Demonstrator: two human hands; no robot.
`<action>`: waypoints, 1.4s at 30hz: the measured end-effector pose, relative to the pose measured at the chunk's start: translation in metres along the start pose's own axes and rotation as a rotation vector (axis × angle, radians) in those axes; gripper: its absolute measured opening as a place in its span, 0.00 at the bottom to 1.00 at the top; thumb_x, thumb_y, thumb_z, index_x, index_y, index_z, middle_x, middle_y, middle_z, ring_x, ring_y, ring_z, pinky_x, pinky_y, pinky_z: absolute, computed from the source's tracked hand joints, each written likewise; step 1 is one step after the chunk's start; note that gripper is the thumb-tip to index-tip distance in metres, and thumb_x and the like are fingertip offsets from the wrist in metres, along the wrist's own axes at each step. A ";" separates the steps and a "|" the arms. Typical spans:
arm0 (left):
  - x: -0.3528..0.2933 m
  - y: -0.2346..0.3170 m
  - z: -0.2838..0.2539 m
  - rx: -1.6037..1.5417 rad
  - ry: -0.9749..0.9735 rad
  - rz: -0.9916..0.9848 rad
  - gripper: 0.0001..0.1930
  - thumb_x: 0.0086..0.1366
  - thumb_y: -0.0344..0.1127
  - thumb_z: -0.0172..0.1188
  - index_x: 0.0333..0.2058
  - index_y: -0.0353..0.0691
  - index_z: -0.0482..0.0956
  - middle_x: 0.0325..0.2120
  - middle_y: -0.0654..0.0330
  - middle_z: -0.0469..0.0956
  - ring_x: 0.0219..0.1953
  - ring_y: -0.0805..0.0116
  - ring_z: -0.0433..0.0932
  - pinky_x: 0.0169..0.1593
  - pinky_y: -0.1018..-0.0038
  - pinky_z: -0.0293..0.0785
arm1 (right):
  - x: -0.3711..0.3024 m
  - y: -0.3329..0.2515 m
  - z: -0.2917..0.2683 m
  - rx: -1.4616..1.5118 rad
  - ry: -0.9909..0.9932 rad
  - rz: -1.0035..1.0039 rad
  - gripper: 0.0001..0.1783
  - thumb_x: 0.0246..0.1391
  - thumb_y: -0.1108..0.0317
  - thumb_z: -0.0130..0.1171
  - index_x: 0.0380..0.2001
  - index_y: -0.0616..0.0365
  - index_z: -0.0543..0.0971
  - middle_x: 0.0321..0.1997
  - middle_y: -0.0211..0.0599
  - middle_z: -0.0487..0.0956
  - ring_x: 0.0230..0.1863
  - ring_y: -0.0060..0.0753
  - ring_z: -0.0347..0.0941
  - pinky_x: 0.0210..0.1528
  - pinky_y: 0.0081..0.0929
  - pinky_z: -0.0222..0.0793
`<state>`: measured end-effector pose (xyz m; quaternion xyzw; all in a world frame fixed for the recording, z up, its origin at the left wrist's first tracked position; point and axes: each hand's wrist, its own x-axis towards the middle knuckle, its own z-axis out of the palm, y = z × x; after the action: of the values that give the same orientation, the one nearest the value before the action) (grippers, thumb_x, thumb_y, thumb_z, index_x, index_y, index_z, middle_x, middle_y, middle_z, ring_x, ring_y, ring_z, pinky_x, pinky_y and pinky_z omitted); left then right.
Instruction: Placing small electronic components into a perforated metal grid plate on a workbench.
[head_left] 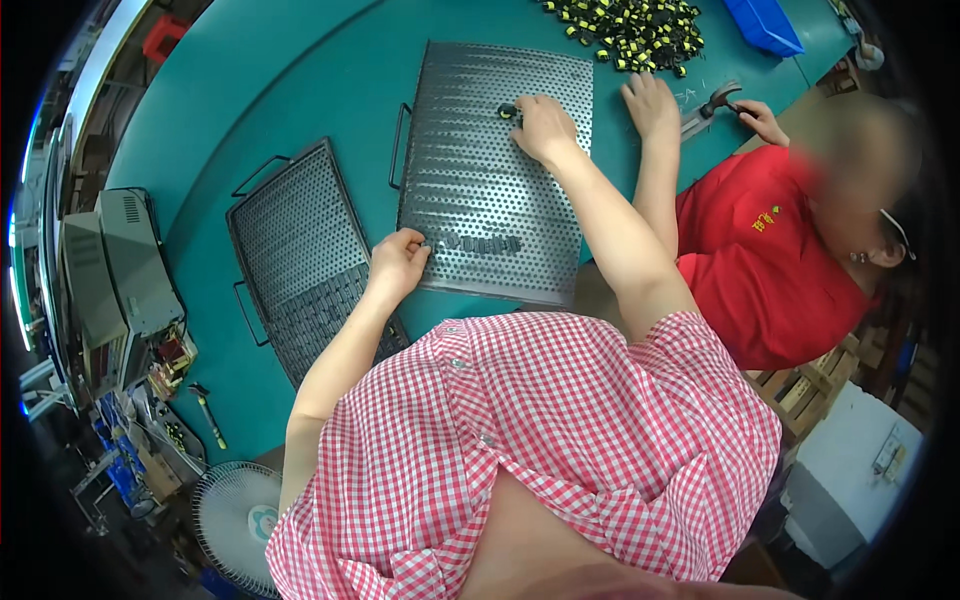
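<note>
Altogether, two perforated trays [478, 190], two hammers [718, 100], one fan [235, 515].

Green worktop [340, 100], white fan [235, 512], wooden pallet [820, 385], bright lights [17, 300] far left

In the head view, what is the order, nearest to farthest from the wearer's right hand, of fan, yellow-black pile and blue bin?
1. Yellow-black pile, ahead, rightward
2. Blue bin, farther right
3. Fan, lower left
</note>
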<state>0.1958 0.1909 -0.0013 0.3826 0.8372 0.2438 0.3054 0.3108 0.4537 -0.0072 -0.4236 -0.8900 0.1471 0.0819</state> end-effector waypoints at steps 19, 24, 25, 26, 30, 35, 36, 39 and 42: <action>0.015 -0.008 0.009 -0.014 0.010 0.156 0.09 0.54 0.28 0.58 0.34 0.31 0.75 0.21 0.57 0.77 0.22 0.73 0.76 0.28 0.77 0.72 | -0.132 0.015 -0.021 0.454 -0.365 -0.014 0.10 0.47 0.67 0.57 0.29 0.63 0.77 0.28 0.41 0.77 0.28 0.34 0.74 0.33 0.30 0.69; 0.014 0.007 0.002 0.082 -0.009 0.238 0.12 0.52 0.32 0.60 0.35 0.33 0.75 0.29 0.54 0.76 0.29 0.64 0.76 0.35 0.72 0.72 | -0.137 -0.001 -0.018 0.365 -0.358 0.080 0.14 0.49 0.61 0.55 0.29 0.63 0.76 0.31 0.47 0.77 0.36 0.45 0.73 0.41 0.37 0.68; 0.011 0.011 0.001 0.083 -0.012 0.241 0.12 0.52 0.32 0.60 0.35 0.33 0.75 0.29 0.54 0.76 0.29 0.64 0.76 0.35 0.72 0.72 | -0.138 0.000 -0.016 0.343 -0.350 0.059 0.15 0.49 0.59 0.54 0.29 0.63 0.76 0.31 0.47 0.77 0.36 0.46 0.73 0.41 0.37 0.68; 0.008 0.016 0.001 0.147 0.073 0.326 0.13 0.51 0.33 0.61 0.35 0.34 0.76 0.31 0.54 0.75 0.33 0.61 0.75 0.38 0.71 0.71 | -0.137 0.000 -0.020 0.356 -0.345 0.058 0.16 0.49 0.58 0.54 0.32 0.62 0.76 0.33 0.46 0.76 0.37 0.45 0.72 0.42 0.37 0.67; 0.014 0.035 0.010 0.172 0.152 0.597 0.17 0.46 0.35 0.64 0.36 0.36 0.76 0.36 0.54 0.74 0.41 0.55 0.72 0.44 0.65 0.69 | -0.142 0.008 -0.026 0.358 -0.277 -0.008 0.20 0.43 0.57 0.60 0.37 0.58 0.75 0.39 0.40 0.74 0.42 0.41 0.71 0.43 0.34 0.67; 0.019 0.052 0.039 0.117 0.035 0.791 0.21 0.42 0.34 0.66 0.39 0.38 0.75 0.38 0.56 0.75 0.43 0.57 0.71 0.46 0.63 0.66 | -0.156 0.012 -0.017 0.445 -0.233 -0.069 0.22 0.34 0.63 0.66 0.37 0.54 0.75 0.36 0.36 0.72 0.40 0.39 0.70 0.42 0.33 0.68; 0.020 0.055 0.042 0.126 0.002 0.788 0.23 0.41 0.33 0.67 0.40 0.39 0.74 0.38 0.58 0.74 0.43 0.58 0.71 0.47 0.64 0.65 | -0.159 0.011 -0.015 0.428 -0.206 -0.092 0.22 0.34 0.64 0.66 0.37 0.54 0.75 0.36 0.36 0.72 0.40 0.39 0.70 0.42 0.33 0.68; 0.018 0.065 0.043 0.152 -0.073 0.834 0.22 0.44 0.33 0.65 0.42 0.39 0.73 0.40 0.57 0.74 0.44 0.57 0.70 0.48 0.64 0.65 | -0.164 0.009 -0.009 0.400 -0.136 -0.115 0.22 0.32 0.65 0.67 0.37 0.52 0.75 0.34 0.35 0.71 0.40 0.38 0.70 0.41 0.32 0.68; 0.019 0.063 0.047 0.148 -0.087 0.843 0.22 0.45 0.31 0.64 0.42 0.40 0.73 0.40 0.58 0.74 0.45 0.58 0.70 0.49 0.64 0.64 | -0.166 0.007 -0.009 0.396 -0.092 -0.139 0.20 0.32 0.68 0.66 0.35 0.51 0.75 0.33 0.33 0.71 0.39 0.37 0.69 0.40 0.32 0.68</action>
<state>0.2501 0.2513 0.0006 0.7221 0.6090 0.2703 0.1859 0.4227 0.3306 -0.0051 -0.3297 -0.8737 0.3323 0.1326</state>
